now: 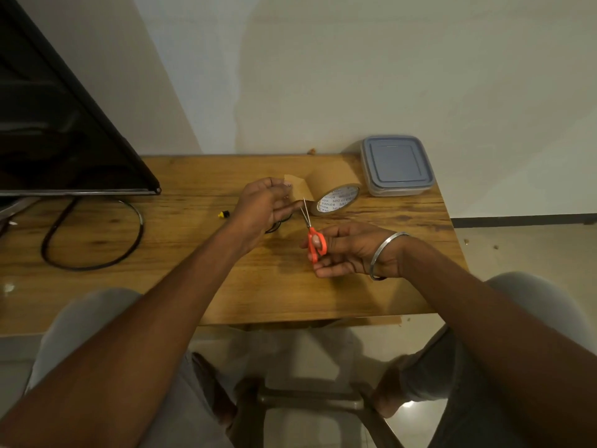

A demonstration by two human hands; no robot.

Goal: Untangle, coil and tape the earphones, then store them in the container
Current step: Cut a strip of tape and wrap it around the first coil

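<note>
Our left hand (265, 202) is in the centre of the frame, its fingers (284, 189) pinching the free end of a brown strip (298, 185) pulled off the tape roll (336, 198), which sits on the table (193, 286) just to the right, printed core facing us. Lower right, our right hand (349, 250), metal bangle (386, 253) on the wrist, grips the orange scissors (311, 234). The fingers are curled round the handles, and the 2 blades are slightly apart with their tips at the strip's lower edge. The earphones (274, 226) are just a bit of black cord peeking out under the left hand, mostly hidden. The container (397, 164), lid on, is at the table's upper right corner, beside the roll. A dark screen (64, 124) fills the upper left, with a thick cable (93, 234) looped below it.
</note>
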